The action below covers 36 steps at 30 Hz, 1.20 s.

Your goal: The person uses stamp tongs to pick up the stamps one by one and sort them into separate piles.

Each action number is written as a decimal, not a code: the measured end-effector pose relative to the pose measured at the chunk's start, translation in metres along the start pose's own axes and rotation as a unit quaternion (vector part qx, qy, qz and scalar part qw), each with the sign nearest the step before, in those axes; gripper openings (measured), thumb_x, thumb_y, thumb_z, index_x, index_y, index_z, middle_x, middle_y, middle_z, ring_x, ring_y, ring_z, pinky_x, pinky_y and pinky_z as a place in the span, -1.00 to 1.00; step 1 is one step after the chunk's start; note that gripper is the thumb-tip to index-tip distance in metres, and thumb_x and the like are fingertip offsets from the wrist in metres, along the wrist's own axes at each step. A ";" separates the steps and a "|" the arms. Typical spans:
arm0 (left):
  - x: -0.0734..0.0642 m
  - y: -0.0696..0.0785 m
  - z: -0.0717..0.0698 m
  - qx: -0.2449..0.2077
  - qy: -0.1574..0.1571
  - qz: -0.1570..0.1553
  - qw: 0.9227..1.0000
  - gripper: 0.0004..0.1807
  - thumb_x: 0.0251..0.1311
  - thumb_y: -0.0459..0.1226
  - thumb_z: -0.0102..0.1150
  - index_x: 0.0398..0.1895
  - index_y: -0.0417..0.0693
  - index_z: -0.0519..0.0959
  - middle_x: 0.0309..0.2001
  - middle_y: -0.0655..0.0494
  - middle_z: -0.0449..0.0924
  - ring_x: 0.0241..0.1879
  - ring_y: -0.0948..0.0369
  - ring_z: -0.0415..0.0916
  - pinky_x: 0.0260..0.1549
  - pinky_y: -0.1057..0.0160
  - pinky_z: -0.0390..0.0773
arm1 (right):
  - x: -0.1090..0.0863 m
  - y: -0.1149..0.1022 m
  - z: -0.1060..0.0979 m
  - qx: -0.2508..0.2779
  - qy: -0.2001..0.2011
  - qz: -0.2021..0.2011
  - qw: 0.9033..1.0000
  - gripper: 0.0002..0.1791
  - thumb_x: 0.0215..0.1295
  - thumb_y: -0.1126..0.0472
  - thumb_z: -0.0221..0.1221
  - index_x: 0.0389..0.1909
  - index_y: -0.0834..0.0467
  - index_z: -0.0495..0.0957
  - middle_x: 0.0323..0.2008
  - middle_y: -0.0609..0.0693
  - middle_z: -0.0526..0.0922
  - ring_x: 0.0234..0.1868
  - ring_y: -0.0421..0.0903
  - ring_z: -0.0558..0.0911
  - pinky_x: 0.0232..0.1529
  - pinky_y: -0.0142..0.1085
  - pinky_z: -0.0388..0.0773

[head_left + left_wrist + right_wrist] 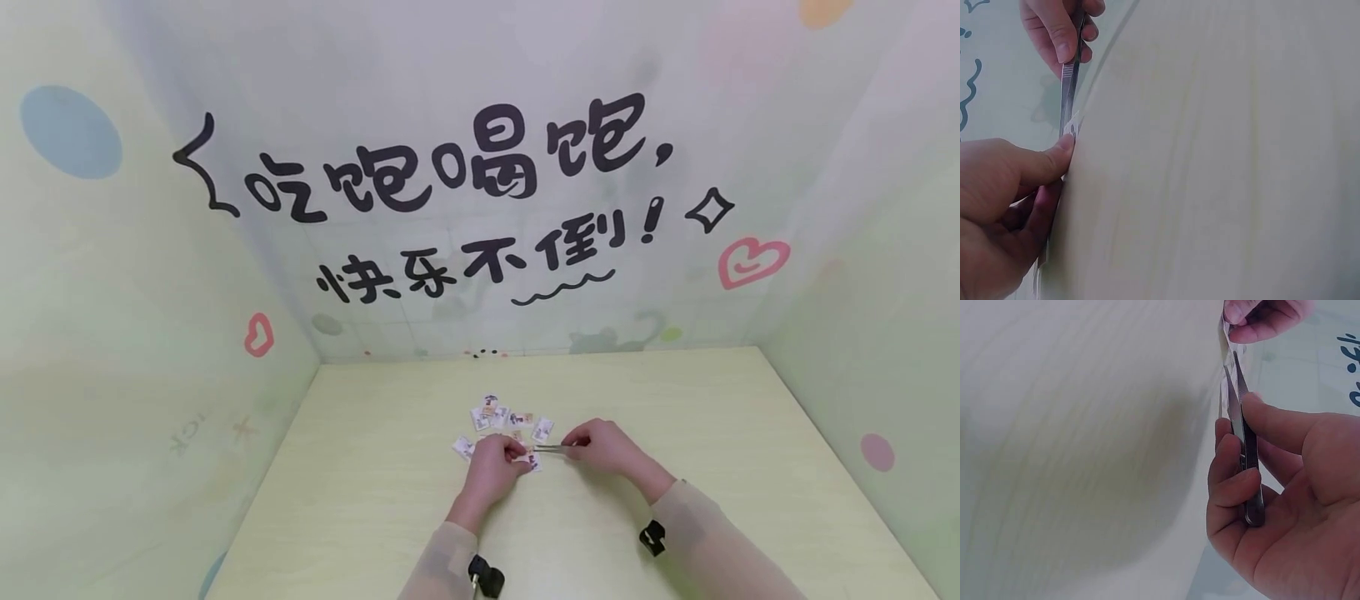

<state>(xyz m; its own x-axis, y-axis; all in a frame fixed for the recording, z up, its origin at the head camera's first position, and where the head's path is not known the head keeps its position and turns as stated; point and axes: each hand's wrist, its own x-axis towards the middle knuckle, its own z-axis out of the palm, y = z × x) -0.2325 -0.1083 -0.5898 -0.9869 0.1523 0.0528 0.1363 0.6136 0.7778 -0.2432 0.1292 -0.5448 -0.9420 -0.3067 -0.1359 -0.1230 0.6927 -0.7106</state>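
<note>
In the head view my left hand is low over the table among small printed paper pieces. Its thumb and fingers pinch one small paper piece, whose white edge shows past the thumb in the left wrist view. My right hand grips metal tweezers between thumb and curled fingers. The tweezers' prongs stand slightly apart in the right wrist view, and their tips reach right up to the left fingertips. Another printed paper piece shows just beside the left thumb.
Several small printed pieces lie scattered on the pale wooden table just beyond the hands. One piece is left of the left hand. Pale printed walls enclose the table at the back and both sides.
</note>
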 end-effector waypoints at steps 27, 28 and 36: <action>-0.006 0.004 0.000 0.007 0.006 0.011 1.000 -0.82 0.08 -0.43 0.60 -0.32 -0.14 0.73 -0.38 0.14 0.60 -0.37 0.25 0.46 -0.34 0.23 0.54 | -0.012 -0.006 0.018 -0.031 0.007 0.000 0.999 -0.90 0.35 0.40 0.31 -0.33 0.17 0.73 -0.40 -0.09 0.66 -0.40 -0.12 0.52 -0.29 -0.21 0.51; -0.006 0.004 0.000 0.007 0.008 0.013 1.000 -0.82 0.08 -0.43 0.60 -0.32 -0.16 0.73 -0.38 0.13 0.60 -0.37 0.24 0.47 -0.34 0.23 0.54 | -0.012 -0.007 0.018 -0.035 0.008 0.000 0.999 -0.90 0.35 0.40 0.30 -0.33 0.16 0.72 -0.40 -0.09 0.65 -0.41 -0.12 0.52 -0.30 -0.20 0.51; -0.006 0.011 0.002 0.014 0.013 0.006 1.000 -0.82 0.11 -0.49 0.54 -0.29 -0.15 0.72 -0.33 0.13 0.62 -0.31 0.23 0.50 -0.26 0.19 0.59 | -0.013 -0.011 0.019 -0.052 0.019 0.006 0.998 -0.88 0.31 0.40 0.29 -0.35 0.12 0.70 -0.43 -0.10 0.63 -0.44 -0.12 0.49 -0.34 -0.22 0.47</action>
<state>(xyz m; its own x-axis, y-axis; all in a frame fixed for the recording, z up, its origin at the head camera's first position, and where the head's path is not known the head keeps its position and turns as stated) -0.2254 -0.1012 -0.5824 -0.9871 0.1395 0.0783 0.1497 0.6335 0.7591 -0.2234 0.1131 -0.5479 -0.9545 -0.2744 -0.1167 -0.1412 0.7606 -0.6336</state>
